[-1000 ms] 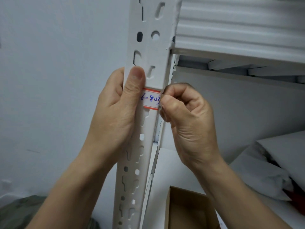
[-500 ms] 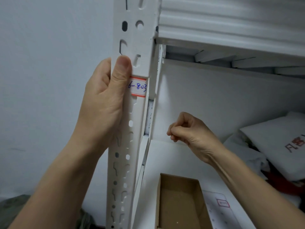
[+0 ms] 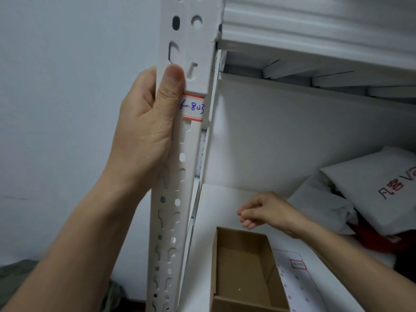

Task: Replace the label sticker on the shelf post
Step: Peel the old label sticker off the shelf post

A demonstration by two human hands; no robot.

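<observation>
A white perforated shelf post runs up the middle left. On it sits a red-bordered white label sticker with blue handwriting. My left hand grips the post from the left, and its thumb lies along the front and covers the label's left end. My right hand hovers low over the shelf, well apart from the post. Its fingers are curled with the tips against the thumb, and nothing is visible between them. A sticker sheet with one red-bordered label lies on the shelf.
An open, empty cardboard box stands on the white lower shelf, just under my right hand. White plastic mailing bags are piled at the right. The upper shelf board hangs overhead. A pale wall fills the left.
My right hand left the label's right edge and dropped down to just above the cardboard box. My left hand keeps its grip on the post. The label stays on the post.
</observation>
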